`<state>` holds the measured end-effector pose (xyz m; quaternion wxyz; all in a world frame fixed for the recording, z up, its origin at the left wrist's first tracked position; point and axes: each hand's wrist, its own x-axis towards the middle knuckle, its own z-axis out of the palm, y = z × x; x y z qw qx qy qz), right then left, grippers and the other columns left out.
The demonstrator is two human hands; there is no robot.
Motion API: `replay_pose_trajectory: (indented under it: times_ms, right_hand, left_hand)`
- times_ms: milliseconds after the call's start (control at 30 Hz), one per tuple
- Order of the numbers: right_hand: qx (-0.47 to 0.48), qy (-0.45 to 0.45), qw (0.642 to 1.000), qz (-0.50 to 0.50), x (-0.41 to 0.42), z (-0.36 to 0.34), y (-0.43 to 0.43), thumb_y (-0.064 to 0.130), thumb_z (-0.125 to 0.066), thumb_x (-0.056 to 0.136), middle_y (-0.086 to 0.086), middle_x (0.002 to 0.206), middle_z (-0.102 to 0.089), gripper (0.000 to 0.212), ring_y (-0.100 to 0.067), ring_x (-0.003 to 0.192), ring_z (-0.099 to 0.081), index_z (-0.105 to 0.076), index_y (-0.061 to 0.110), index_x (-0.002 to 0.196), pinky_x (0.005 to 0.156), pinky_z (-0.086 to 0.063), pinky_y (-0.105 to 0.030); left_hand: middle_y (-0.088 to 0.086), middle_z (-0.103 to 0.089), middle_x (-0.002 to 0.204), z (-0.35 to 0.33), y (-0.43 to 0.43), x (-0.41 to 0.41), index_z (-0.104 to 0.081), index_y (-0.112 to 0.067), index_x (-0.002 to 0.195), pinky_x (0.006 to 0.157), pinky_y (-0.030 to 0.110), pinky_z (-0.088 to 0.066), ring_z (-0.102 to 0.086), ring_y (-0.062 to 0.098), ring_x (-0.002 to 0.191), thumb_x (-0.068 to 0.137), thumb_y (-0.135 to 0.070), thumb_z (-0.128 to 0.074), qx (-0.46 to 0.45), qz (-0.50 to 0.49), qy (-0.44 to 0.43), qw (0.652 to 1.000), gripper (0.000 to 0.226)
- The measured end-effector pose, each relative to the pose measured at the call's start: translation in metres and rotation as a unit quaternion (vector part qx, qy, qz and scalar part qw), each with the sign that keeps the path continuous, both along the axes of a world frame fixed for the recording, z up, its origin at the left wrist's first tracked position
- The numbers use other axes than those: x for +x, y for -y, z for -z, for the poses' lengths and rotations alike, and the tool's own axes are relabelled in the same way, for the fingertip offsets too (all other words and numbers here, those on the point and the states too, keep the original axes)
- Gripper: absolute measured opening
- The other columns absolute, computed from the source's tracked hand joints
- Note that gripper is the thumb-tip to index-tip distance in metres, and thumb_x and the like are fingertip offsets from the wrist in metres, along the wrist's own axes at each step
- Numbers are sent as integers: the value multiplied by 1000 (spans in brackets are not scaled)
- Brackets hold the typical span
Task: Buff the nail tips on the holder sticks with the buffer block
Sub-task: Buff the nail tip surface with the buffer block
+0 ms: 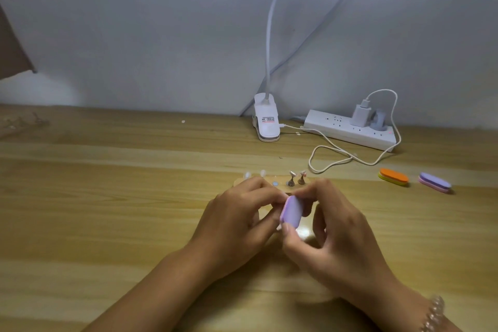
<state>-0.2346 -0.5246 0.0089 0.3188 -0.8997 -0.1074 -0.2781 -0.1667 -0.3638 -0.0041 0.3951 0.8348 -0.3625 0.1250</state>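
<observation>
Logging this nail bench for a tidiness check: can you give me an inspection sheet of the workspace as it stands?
Surface: light wooden table, with a few small white specks near the back.
Job's things: lilac oval buffer block raised between the hands; wooden holder base behind them, with two metal holder sticks upright on it.
Clutter: orange-and-yellow oval buffer and lilac-and-pink oval buffer lying at the right, apart.
Hands: right hand fingers pinch the block; left hand fingers are curled at its upper end, and what they hold is hidden.
Cables: white cable loops between the white clip lamp and the white power strip.
Surroundings: grey wall.
</observation>
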Motion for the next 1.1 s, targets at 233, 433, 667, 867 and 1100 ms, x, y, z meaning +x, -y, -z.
replay_pose_trajectory:
  times_ms: [233,433,667,867,1100]
  right_hand:
    - [-61,16,998,20,-1,2,-3,35,-66,66,19,83,-47,31,-3,54,-43,-48,28,91,46,-37,-20]
    - [-8,23,998,50,3,1,4,27,-67,67,16,83,-50,29,2,61,-47,-49,24,89,53,-31,-15]
    - [-74,27,996,47,-1,1,-2,32,-61,65,15,80,-48,27,-10,61,-49,-47,26,87,47,-44,-32]
    - [-60,26,996,64,0,1,-1,34,-58,67,12,79,-49,26,-10,62,-50,-48,23,87,50,-45,-34]
    - [-28,21,995,92,2,1,1,31,-63,64,14,77,-49,27,-13,68,-50,-48,23,85,57,-47,-37]
  left_hand:
    - [-16,-60,91,0,-2,0,-69,-33,94,54,25,-33,-42,3,52,88,-42,-52,-8,10,14,1000,20]
    - [-15,-62,91,1,-1,0,-73,-29,98,54,29,-42,-41,-5,55,91,-36,-61,-11,2,22,1000,16]
    - [-16,-61,95,-1,-1,-2,-70,-34,99,55,26,-39,-41,-3,59,91,-36,-58,32,-14,43,998,15]
    - [-17,-60,96,-1,-1,-4,-68,-37,98,54,23,-35,-43,3,61,91,-44,-52,65,-19,62,996,19]
    - [-16,-64,92,-2,0,-7,-71,-37,95,49,23,-41,-51,8,58,89,-42,-53,75,-20,92,993,20]
